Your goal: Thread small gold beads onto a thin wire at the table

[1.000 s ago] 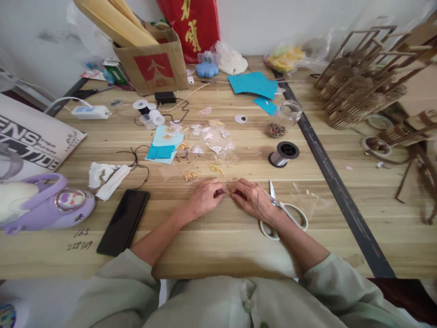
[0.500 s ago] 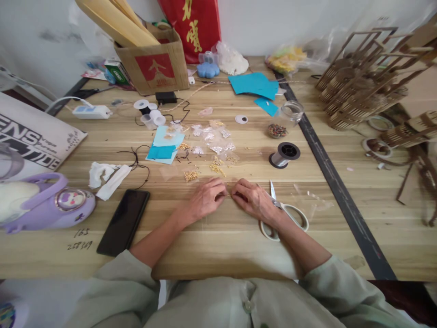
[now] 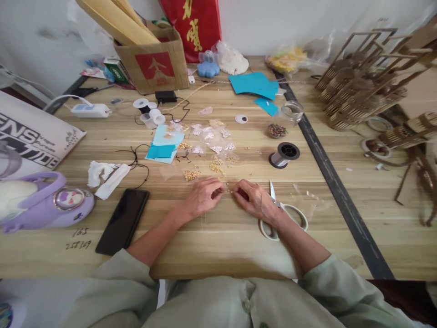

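Observation:
My left hand (image 3: 206,197) is closed in a pinch, and a thin clear thread (image 3: 204,219) hangs beneath it. Facing it, my right hand (image 3: 251,199) pinches what looks like a tiny gold bead (image 3: 232,192). A small gap separates the fingertips, with the thread and gold specks between them; finer detail is too small to make out. Just beyond my hands lie loose piles of gold beads (image 3: 191,175). White-handled scissors (image 3: 294,216) lie partly under my right wrist, blades pointing away.
A wire spool (image 3: 284,155) and a jar of mixed beads (image 3: 277,130) stand to the right. Small bags of silver beads (image 3: 216,139) and blue paper (image 3: 163,151) lie farther back. Left are a black phone (image 3: 123,221) and a purple bottle (image 3: 51,200). Bamboo pieces (image 3: 362,86) crowd the far right.
My fingertips have drawn slightly apart, the left hand shifting a little left and the right a little right. Other things on the table stay put.

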Tool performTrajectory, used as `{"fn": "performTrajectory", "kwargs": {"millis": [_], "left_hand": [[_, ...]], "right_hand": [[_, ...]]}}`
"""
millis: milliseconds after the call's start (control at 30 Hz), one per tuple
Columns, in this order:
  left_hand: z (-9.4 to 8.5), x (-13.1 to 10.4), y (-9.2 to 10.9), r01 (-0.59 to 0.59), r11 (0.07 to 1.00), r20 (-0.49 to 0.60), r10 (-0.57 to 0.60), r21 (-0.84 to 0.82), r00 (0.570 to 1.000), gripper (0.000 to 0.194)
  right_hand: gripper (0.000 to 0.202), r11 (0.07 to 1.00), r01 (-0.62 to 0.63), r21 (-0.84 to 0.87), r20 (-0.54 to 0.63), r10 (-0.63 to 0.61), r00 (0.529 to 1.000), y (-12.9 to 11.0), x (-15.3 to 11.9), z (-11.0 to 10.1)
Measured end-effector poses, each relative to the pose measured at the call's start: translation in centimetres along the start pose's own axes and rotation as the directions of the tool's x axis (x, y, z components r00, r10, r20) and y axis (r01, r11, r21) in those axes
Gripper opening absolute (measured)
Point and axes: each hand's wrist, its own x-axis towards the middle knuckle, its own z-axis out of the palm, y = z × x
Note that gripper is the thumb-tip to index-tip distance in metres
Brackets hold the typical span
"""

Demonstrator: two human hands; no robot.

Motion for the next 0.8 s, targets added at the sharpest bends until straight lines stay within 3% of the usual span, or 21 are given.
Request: {"fn": "performTrajectory", "kwargs": {"millis": [200, 800], "left_hand": [[-0.01, -0.11, -0.50, -0.020, 0.997, -0.006, 0.020, 0.078, 1.000, 0.011], [-0.14, -0.20, -0.87, -0.041, 0.994, 0.078, 0.032, 0.105, 0.996, 0.013]], "right_hand": [[0.004, 1.000, -0.004, 0.007, -0.001, 0.004, 1.000, 0.04, 0.10, 0.01], [0.006, 1.000, 0.000, -0.007, 0.008, 0.000, 1.000, 0.19, 0.07, 0.02]]}}
